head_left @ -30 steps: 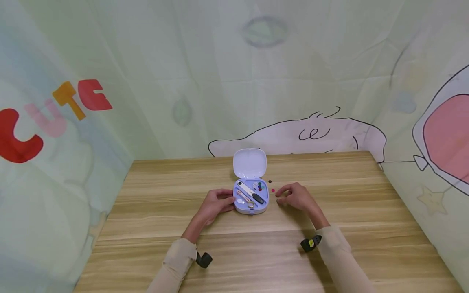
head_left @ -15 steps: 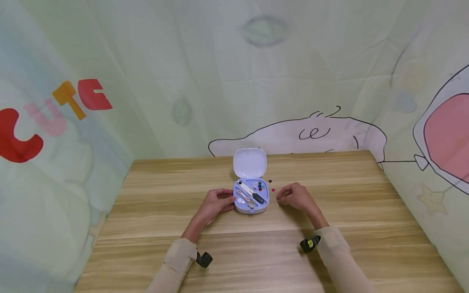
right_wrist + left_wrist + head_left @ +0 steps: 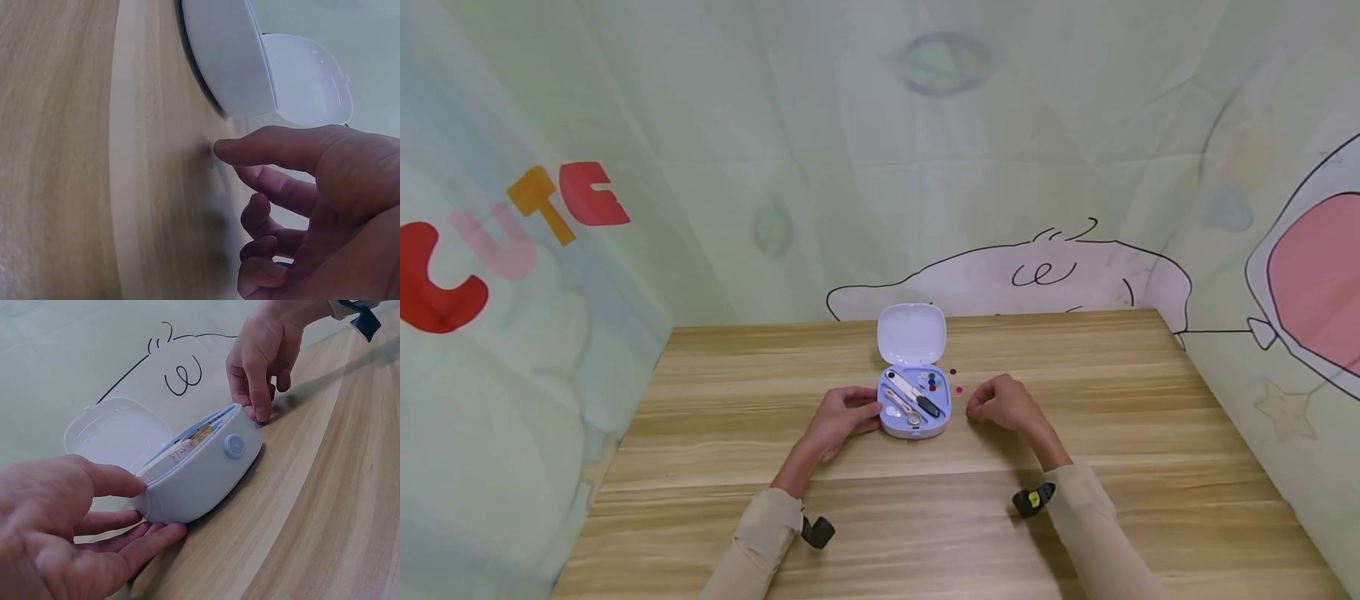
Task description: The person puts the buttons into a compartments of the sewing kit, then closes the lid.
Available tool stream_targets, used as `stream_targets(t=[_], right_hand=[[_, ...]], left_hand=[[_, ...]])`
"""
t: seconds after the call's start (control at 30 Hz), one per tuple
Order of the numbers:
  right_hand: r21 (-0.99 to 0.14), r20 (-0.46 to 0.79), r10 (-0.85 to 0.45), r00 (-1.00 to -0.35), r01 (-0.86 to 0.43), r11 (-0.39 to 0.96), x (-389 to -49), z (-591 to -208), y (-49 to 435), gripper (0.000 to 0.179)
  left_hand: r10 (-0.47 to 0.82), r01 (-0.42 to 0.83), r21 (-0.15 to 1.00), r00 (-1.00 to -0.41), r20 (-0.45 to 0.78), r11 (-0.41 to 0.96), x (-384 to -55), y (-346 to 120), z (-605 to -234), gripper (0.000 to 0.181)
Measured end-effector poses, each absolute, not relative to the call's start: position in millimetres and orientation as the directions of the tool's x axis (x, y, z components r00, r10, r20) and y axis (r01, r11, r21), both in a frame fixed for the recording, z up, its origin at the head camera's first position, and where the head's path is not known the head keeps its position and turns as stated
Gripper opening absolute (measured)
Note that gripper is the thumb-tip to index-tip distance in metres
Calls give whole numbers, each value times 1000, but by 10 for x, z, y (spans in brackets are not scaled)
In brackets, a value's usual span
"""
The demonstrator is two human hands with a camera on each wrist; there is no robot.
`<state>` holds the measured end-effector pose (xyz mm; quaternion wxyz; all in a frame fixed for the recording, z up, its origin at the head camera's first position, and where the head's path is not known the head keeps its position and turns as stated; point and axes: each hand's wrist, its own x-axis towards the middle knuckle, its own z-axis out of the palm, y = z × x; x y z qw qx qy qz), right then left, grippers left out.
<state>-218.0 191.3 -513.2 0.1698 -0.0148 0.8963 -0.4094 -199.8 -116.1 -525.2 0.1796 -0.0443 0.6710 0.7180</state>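
A pale lilac box [image 3: 914, 432] stands on the wooden table with its lid [image 3: 912, 333] raised. It holds a white tool with a black handle [image 3: 928, 406], a slim pinkish tool [image 3: 898, 401] and several coloured buttons [image 3: 932, 381]. My left hand [image 3: 837, 421] grips the box's left side, thumb at the rim and fingers low on the wall in the left wrist view. Right of the box, my right hand [image 3: 1009, 405] brings thumb and index fingertips close together at the tabletop; I cannot tell whether they pinch anything. Its other fingers curl in the right wrist view.
A pink button [image 3: 958, 390] and a dark button [image 3: 952, 372] lie on the table between the box and my right hand. A strip printed with numbers [image 3: 182, 451] shows inside the box. A printed cloth [image 3: 865, 150] hangs behind the table [image 3: 737, 358].
My right thumb and index finger have closed toward each other, and that hand has shifted very slightly right. The left hand and the box have not moved.
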Motion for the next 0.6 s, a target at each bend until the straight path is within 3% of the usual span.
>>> stream_targets(t=[0.6], right_hand=[[-771, -248, -178, -952, 83, 631, -2269, -4938, 1870, 6]], left_hand=[[197, -307, 951, -935, -295, -33, -1993, -1159, -5268, 34]])
